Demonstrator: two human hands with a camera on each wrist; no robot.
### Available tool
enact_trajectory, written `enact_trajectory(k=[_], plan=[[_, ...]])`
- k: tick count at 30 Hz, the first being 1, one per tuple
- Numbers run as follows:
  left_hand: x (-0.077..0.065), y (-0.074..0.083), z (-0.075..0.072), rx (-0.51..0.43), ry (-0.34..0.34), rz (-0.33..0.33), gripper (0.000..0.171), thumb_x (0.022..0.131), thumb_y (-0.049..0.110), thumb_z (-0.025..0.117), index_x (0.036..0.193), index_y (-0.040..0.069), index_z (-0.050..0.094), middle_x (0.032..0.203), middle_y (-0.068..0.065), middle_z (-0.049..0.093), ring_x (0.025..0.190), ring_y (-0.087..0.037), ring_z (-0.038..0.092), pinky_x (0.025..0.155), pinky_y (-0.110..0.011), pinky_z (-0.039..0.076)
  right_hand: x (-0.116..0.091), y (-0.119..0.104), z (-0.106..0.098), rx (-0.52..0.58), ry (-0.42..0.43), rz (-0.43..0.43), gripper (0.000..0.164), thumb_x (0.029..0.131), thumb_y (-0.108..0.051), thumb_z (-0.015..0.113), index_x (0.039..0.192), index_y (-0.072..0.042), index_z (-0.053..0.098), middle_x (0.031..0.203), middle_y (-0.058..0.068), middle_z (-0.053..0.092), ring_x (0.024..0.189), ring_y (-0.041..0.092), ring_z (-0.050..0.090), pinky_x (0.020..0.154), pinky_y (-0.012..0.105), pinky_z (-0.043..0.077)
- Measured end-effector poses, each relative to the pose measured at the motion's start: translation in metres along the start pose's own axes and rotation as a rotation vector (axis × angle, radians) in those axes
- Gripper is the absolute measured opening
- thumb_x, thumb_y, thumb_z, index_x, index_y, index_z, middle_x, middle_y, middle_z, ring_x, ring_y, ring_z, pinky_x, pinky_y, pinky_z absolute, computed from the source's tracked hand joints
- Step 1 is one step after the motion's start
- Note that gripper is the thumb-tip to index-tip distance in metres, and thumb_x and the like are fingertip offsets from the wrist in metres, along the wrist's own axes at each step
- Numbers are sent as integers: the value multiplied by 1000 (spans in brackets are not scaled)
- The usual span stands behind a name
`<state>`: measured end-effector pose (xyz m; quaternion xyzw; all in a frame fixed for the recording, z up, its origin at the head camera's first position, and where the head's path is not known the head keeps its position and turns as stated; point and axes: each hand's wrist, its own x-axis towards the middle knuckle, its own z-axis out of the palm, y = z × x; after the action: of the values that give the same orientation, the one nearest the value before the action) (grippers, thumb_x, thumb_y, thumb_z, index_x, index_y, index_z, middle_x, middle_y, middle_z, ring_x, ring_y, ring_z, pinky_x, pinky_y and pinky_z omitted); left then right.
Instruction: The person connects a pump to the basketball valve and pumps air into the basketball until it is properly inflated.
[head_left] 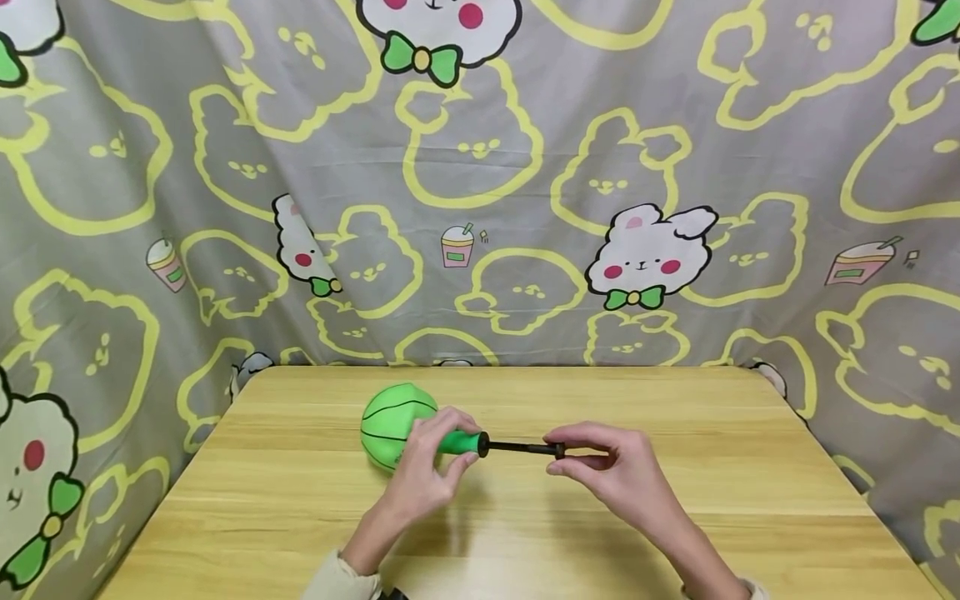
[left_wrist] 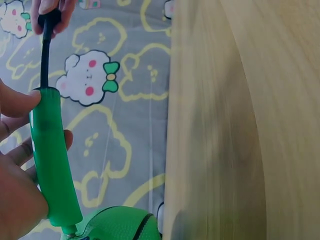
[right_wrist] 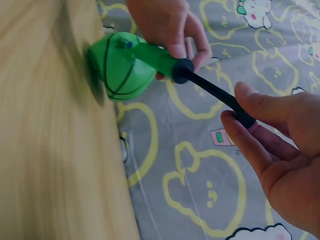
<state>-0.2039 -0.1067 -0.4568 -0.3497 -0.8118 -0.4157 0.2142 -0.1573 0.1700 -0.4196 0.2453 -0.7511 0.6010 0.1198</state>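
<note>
A hand pump with a green barrel (left_wrist: 54, 165) and a black rod (head_left: 517, 447) is held level above the table. My left hand (head_left: 431, 467) grips the barrel, thumb near its black end cap (right_wrist: 182, 71). With thumb and fingers, my right hand (head_left: 618, 471) pinches the black handle (right_wrist: 245, 119) at the rod's far end; the rod is drawn out. At the barrel's other end, a thin metal tip meets a green ball (head_left: 393, 421) with black lines. The ball looks dented and sits left of the left hand, partly hidden by it.
A light wooden table (head_left: 300, 517) lies under both hands. Behind and at the sides hangs a grey curtain (head_left: 517, 192) with yellow outlines and white rabbit faces, meeting the table's back edge.
</note>
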Motion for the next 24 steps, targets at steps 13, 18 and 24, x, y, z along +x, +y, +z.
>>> enact_trajectory(k=[13, 18, 24], plan=[[-3, 6, 10, 5, -15, -8, 35, 76, 0, 79, 106, 14, 67, 109, 6, 68, 105, -13, 63, 94, -44, 38, -1, 14, 24, 13, 28, 10, 30, 78, 3, 84, 106, -6, 79, 103, 11, 77, 94, 24, 75, 72, 34, 60], [-4, 6, 14, 14, -19, 8, 35, 75, 1, 78, 106, 15, 67, 107, 8, 66, 104, -12, 62, 92, -43, 36, -3, 18, 30, 24, 27, 18, 28, 79, 2, 84, 106, -3, 78, 102, 12, 77, 95, 22, 75, 73, 34, 60], [-7, 6, 19, 22, -5, 18, 36, 74, 1, 78, 105, 16, 67, 107, 8, 66, 102, -12, 62, 93, -43, 36, -5, 25, 41, 31, 45, -13, 27, 80, -1, 83, 106, 0, 77, 103, 12, 77, 94, 22, 75, 73, 33, 59]])
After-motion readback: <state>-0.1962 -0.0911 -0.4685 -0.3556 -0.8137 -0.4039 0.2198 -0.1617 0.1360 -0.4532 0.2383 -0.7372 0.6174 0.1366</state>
